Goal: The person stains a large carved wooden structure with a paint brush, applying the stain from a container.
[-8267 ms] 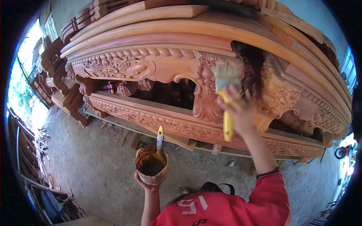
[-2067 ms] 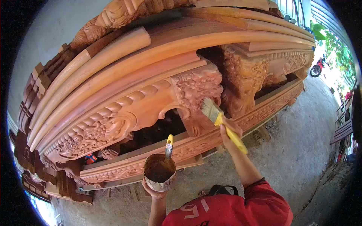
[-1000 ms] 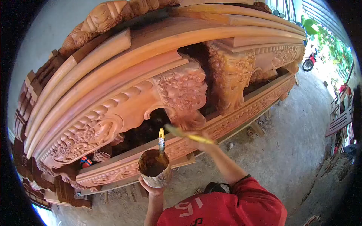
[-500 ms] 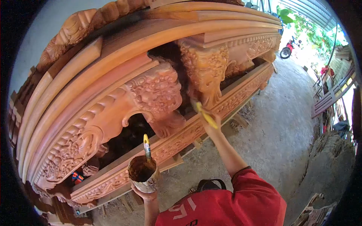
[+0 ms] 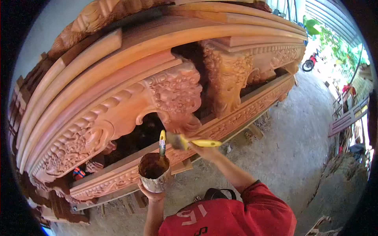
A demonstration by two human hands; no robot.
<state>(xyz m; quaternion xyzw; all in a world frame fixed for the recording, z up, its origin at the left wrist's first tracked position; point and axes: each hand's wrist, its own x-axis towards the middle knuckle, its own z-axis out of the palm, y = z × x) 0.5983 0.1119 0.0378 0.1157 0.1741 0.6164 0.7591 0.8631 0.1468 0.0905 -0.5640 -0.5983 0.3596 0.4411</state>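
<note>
My left hand (image 5: 151, 192) is wrapped round the lower part of a stained can (image 5: 162, 181) with dark brown contents. A second brush with a yellow handle (image 5: 162, 137) stands upright inside the can. My right hand (image 5: 202, 151) grips a wide brush (image 5: 204, 143) by its yellow handle. Its bristles point left, slightly blurred, above and to the right of the can, in front of the lower carved rail (image 5: 232, 122). Behind both hands is a large reddish-brown carved wooden piece (image 5: 177, 92) with curved mouldings and dark openings.
Wooden blocks (image 5: 256, 131) lie under the rail on the concrete floor (image 5: 283, 137). A red motorbike (image 5: 309, 63) stands at the far right back. Slatted wooden panels (image 5: 348, 118) lean at the right edge. A small blue and orange object (image 5: 78, 173) sits in the left opening.
My right hand has moved the brush left and down, from the carved leg to near the can, turning it roughly level. The furniture appears shifted slightly right in view.
</note>
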